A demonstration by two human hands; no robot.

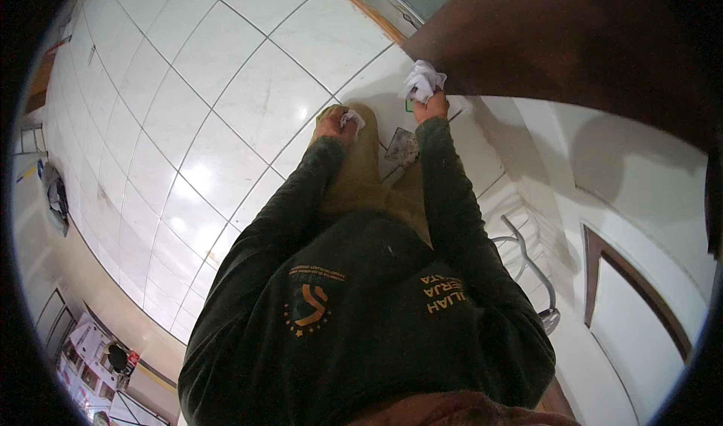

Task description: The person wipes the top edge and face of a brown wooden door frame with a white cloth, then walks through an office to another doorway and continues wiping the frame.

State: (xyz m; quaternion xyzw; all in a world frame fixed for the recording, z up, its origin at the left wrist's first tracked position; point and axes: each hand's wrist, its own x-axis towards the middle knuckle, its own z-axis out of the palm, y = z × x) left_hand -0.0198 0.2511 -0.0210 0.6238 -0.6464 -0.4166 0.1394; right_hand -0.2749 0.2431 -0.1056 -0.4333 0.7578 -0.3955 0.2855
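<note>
My left hand (331, 127) rests at the knee of my tan trousers (354, 162), its fingers closed on a small crumpled white cloth (352, 119). Farther forward and to the right, my right hand (431, 109) grips a larger bunched white cloth (423, 80) near the brown panel's lower corner. Part of a small green-edged thing (409, 105) shows beside the right wrist; its kind is hidden. A grey, mottled flat piece (403, 146) lies on the floor between my legs and right forearm.
White tiles (188, 87) cover the floor to the left and ahead. A dark brown panel (557, 42) slants across the upper right. Bent metal tubing (531, 260) stands by the white wall on the right. A dark bag (55, 192) sits at the far left.
</note>
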